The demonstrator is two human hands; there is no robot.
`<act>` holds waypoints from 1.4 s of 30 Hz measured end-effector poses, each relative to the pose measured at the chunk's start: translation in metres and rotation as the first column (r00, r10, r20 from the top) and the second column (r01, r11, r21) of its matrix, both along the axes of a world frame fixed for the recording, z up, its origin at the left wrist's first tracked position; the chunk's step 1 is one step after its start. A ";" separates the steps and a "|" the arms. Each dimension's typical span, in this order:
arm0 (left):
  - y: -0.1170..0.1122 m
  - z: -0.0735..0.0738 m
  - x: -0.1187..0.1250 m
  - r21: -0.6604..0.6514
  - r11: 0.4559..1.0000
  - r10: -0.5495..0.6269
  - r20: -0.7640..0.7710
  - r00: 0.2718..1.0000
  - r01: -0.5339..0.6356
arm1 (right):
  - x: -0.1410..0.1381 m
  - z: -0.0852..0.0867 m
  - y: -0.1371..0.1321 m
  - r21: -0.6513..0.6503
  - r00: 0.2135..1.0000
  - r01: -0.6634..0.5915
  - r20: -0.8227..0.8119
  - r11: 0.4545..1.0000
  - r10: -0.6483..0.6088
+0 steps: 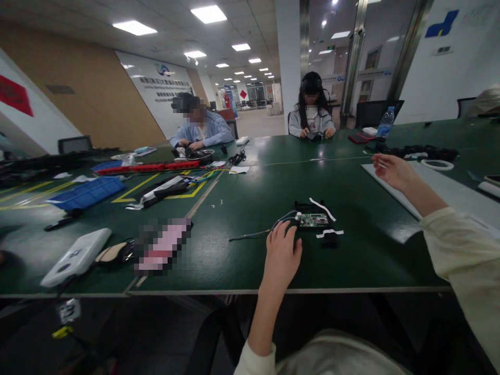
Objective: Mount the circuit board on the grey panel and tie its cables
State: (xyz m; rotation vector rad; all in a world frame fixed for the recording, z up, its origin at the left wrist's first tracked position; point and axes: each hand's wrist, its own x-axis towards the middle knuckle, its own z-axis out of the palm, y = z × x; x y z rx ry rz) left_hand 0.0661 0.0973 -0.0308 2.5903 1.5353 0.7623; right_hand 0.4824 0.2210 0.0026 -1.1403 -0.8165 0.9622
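A green circuit board (313,220) lies in front of me, with a black part (304,206) along its far side. From its left end a thin dark cable (250,236) runs leftward over the table. My left hand (282,247) rests beside the board, fingers apart and slightly curved over the cable's near end; whether they touch it I cannot tell. One white strip (322,209) crosses the board's far right corner, another (330,234) lies at its near right. Raised to the right, my right hand (396,176) pinches a small thin white piece (383,164).
A pale flat panel (461,195) lies under my right arm, bearing a white ring (437,164). To the left are a blue tray (88,192), a white device (76,258) and a pink blurred item (166,245). Two people sit across the green table (234,265).
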 end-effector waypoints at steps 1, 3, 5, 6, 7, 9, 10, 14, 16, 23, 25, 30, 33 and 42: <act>0.003 0.004 0.006 -0.001 1.000 -0.011 -0.018 1.000 0.011 | -0.027 0.009 -0.012 0.017 0.996 -0.083 0.028 0.996 0.082; 0.011 0.013 0.020 -0.001 0.998 -0.056 -0.060 0.997 0.056 | -0.083 0.025 -0.040 0.040 0.967 -0.238 0.108 0.971 0.232; 0.021 0.023 0.037 0.015 0.995 -0.098 -0.093 0.991 0.100 | -0.136 0.033 -0.069 0.030 0.906 -0.392 0.186 0.920 0.380; 0.026 0.028 0.045 0.017 0.994 -0.109 -0.109 0.988 0.112 | -0.160 0.034 -0.081 0.020 0.869 -0.459 0.217 0.888 0.444; 0.032 0.032 0.051 0.014 0.994 -0.106 -0.116 0.988 0.109 | -0.180 0.033 -0.091 0.018 0.843 -0.497 0.247 0.867 0.478; 0.042 0.037 0.060 -0.016 0.992 -0.126 -0.134 0.983 0.125 | -0.211 0.027 -0.103 0.009 0.797 -0.540 0.328 0.841 0.508; 0.046 0.040 0.063 -0.032 0.990 -0.137 -0.145 0.980 0.134 | -0.221 0.022 -0.105 0.000 0.776 -0.545 0.380 0.839 0.504; 0.056 0.044 0.064 -0.076 0.991 -0.124 -0.175 0.977 0.112 | -0.235 0.002 -0.103 0.011 0.729 -0.457 0.578 0.890 0.367; 0.058 0.045 0.064 -0.085 0.992 -0.109 -0.166 0.980 0.095 | -0.233 -0.002 -0.102 0.018 0.721 -0.436 0.605 0.900 0.338; 0.068 0.039 0.060 -0.078 0.951 -0.308 -0.137 0.941 0.300 | -0.203 0.003 -0.102 -0.170 0.687 -0.496 0.524 0.852 0.504; 0.076 0.036 0.054 -0.075 0.935 -0.354 -0.153 0.923 0.346 | -0.180 0.002 -0.099 -0.188 0.719 -0.440 0.512 0.878 0.470; 0.097 0.028 0.043 -0.184 0.928 -0.356 -0.186 0.916 0.323 | -0.084 -0.021 -0.084 -0.241 0.766 -0.179 0.575 0.954 0.289; 0.103 0.025 0.039 -0.214 0.915 -0.380 -0.169 0.909 0.343 | -0.018 -0.043 -0.075 -0.280 0.662 0.114 0.737 0.953 0.137; 0.100 0.025 0.038 -0.273 0.912 -0.367 -0.202 0.908 0.308 | 0.127 -0.077 -0.087 -0.255 0.376 0.441 0.923 0.861 0.081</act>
